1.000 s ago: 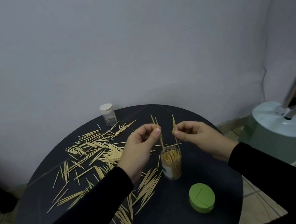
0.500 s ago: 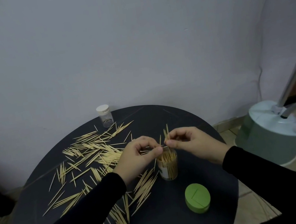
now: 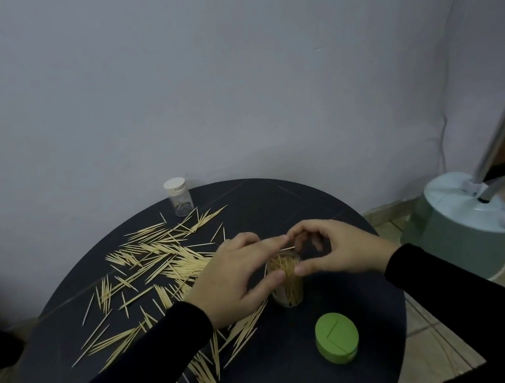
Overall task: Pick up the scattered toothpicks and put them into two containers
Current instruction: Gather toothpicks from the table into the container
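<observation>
While both hands meet over the clear jar (image 3: 287,288) near the middle of the round dark bench (image 3: 295,204), the left hand (image 3: 235,284) curls its fingers round the jar's left side. The right hand (image 3: 335,251) curves round the right side, thumb at the rim, and one toothpick (image 3: 287,248) lies between the fingertips. Scattered toothpicks (image 3: 157,264) cover the bench to the left. A small capped bottle (image 3: 178,196) stands at the far edge, and a green lid (image 3: 337,337) lies near.
</observation>
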